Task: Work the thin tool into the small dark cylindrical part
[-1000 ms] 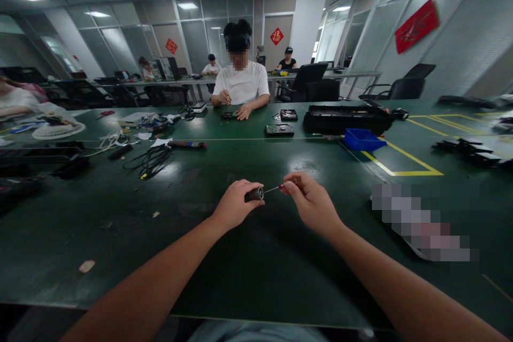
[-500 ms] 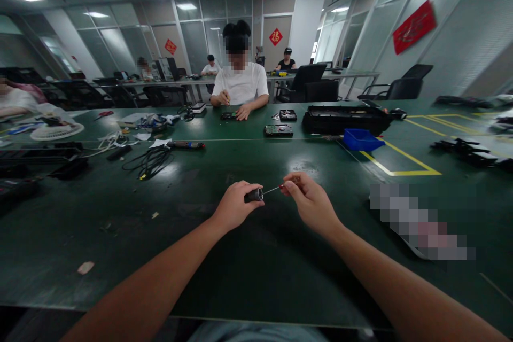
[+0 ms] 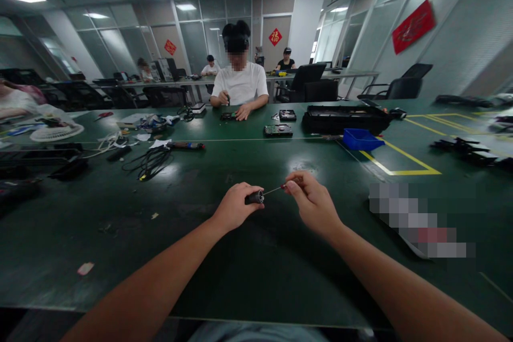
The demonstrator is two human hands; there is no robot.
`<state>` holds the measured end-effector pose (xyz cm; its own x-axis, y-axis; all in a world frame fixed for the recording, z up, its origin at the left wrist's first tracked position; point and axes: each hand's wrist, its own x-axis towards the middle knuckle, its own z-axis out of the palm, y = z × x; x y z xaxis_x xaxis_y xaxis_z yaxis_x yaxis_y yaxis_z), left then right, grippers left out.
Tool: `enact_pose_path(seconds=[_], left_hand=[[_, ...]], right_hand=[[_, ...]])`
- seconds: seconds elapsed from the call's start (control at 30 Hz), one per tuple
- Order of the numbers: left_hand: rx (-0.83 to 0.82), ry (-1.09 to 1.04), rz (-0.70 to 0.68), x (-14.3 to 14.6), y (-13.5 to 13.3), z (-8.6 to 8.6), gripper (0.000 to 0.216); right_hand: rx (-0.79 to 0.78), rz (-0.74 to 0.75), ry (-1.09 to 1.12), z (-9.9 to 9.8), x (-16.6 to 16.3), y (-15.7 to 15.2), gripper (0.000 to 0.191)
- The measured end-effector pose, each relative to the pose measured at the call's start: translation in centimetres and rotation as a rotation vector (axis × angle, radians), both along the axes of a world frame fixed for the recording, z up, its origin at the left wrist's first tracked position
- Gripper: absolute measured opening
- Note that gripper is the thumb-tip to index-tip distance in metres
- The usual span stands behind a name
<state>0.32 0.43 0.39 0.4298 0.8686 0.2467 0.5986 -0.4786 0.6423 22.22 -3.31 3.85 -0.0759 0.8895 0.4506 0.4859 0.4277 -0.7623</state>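
Note:
My left hand [image 3: 236, 204] is wrapped round a short dark cylinder [image 3: 254, 197], whose open, metal-rimmed end faces right. Between thumb and fingers, my right hand [image 3: 310, 197] pinches the red handle of a thin screwdriver [image 3: 273, 190]. Its slim metal shaft points left, with the tip at the mouth of the cylinder; how deep it reaches I cannot tell. Both hands are above the green table [image 3: 256, 272], close to its near side. Most of the handle is hidden by my right fingers.
Opposite, a person in a white shirt [image 3: 240, 85] works on a circuit board. A hard drive [image 3: 278, 130], black housing [image 3: 344, 119] and blue scoop [image 3: 360, 139] lie ahead. Black cables [image 3: 149, 160] and a tool [image 3: 186, 145] are left; a blurred-out object [image 3: 412, 219] lies right.
My right hand has shifted very slightly, with the screwdriver still at the cylinder's mouth. The cylinder's open end is turned a little. Across the table, the person's raised hand has moved slightly.

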Motion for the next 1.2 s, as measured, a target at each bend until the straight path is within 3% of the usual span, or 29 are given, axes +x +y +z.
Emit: enact_pose_path(seconds=[0.53, 0.7, 0.87, 1.03, 1.2], left_hand=[[-0.060, -0.008, 0.000, 0.0, 0.1, -0.2, 0.038], [-0.070, -0.145, 0.109, 0.0, 0.0, 0.3, 0.030], [-0.088, -0.250, 0.181, -0.2, 0.2, 1.1, 0.036], [-0.079, -0.105, 0.194, -0.3, 0.1, 2.3, 0.032], [-0.012, 0.089, 0.086, -0.4, 0.3, 2.1, 0.019]], right_hand=[[0.012, -0.106, -0.126, 0.5, 0.2, 0.2, 0.016], [0.001, -0.117, -0.113, 0.6, 0.2, 0.1, 0.017], [-0.002, -0.111, -0.099, 0.6, 0.2, 0.1, 0.016], [0.010, -0.097, -0.098, 0.5, 0.3, 0.2, 0.016], [0.010, -0.095, -0.109, 0.5, 0.4, 0.2, 0.016]])
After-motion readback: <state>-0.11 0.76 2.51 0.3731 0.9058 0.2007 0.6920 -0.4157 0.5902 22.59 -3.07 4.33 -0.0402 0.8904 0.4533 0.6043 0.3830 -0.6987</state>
